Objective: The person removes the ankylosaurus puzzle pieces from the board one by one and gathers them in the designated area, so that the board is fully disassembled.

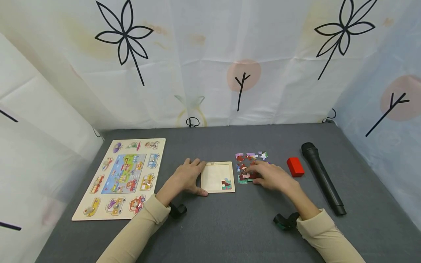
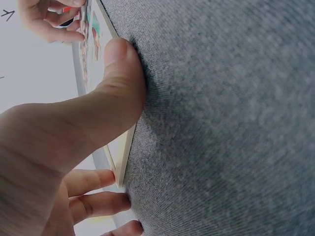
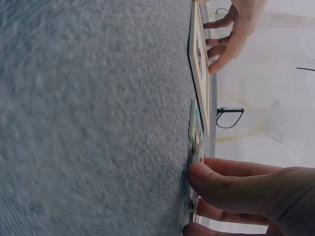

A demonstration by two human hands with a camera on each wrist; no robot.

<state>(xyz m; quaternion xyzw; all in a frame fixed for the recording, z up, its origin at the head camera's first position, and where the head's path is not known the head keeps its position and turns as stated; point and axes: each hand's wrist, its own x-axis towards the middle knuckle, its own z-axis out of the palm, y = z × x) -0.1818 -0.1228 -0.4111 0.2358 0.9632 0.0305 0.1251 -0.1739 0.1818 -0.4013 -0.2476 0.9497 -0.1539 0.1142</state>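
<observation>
A pale wooden puzzle tray (image 1: 213,177) lies flat on the table, with one jigsaw piece (image 1: 226,184) in its near right corner. My left hand (image 1: 189,176) rests at the tray's left side. Its thumb (image 2: 118,64) lies along the near edge and the other fingers are spread by the far left corner. To the right of the tray, several colourful jigsaw pieces (image 1: 242,176) are laid close together. My right hand (image 1: 271,175) reaches over them, thumb (image 3: 202,174) and bent fingers low at the pieces. The hand covers some pieces, and I cannot tell whether it pinches one.
On the left lies a large wooden picture board (image 1: 108,146) with vehicle shapes around a central picture. A red block (image 1: 295,167) and a long black microphone (image 1: 323,179) lie right of my right hand. White printed cloth (image 1: 210,73) stands behind the grey table (image 1: 230,233).
</observation>
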